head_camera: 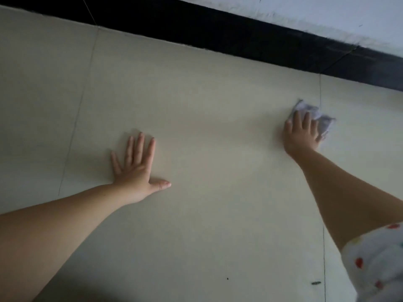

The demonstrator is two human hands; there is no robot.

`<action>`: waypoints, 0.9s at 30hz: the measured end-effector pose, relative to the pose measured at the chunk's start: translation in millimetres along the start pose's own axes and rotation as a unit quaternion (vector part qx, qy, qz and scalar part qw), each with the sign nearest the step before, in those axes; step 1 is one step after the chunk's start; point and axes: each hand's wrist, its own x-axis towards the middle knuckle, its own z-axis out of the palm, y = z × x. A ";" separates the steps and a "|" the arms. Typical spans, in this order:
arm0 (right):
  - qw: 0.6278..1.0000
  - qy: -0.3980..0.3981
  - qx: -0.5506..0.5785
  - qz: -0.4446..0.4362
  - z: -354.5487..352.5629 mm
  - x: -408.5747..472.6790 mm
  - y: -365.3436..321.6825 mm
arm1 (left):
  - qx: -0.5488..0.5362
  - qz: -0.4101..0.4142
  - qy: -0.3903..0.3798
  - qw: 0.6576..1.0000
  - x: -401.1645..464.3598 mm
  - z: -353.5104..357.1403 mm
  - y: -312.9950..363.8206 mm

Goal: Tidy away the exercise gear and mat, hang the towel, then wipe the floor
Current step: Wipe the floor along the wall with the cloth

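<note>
Floor of pale cream glossy tiles (207, 110) with thin grout lines fills the view, meeting a black skirting band (239, 38) and white painted wall (327, 12) well beyond the fingertips. Left hand (136, 168) lies flat, fingers spread wide, probably propping the person's weight. Right hand (302, 134) presses a crumpled grey-white cloth (320, 118) under and just past its fingers, likely mid-wipe. Small dark specks (315, 282) sit near the spotted sleeve (377, 264).
</note>
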 end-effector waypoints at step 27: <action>0.942 -0.075 -0.023 -0.327 116.9 -277.0 -171.9 | 0.071 0.047 0.083 0.993 -54.2 -4.1 -69.2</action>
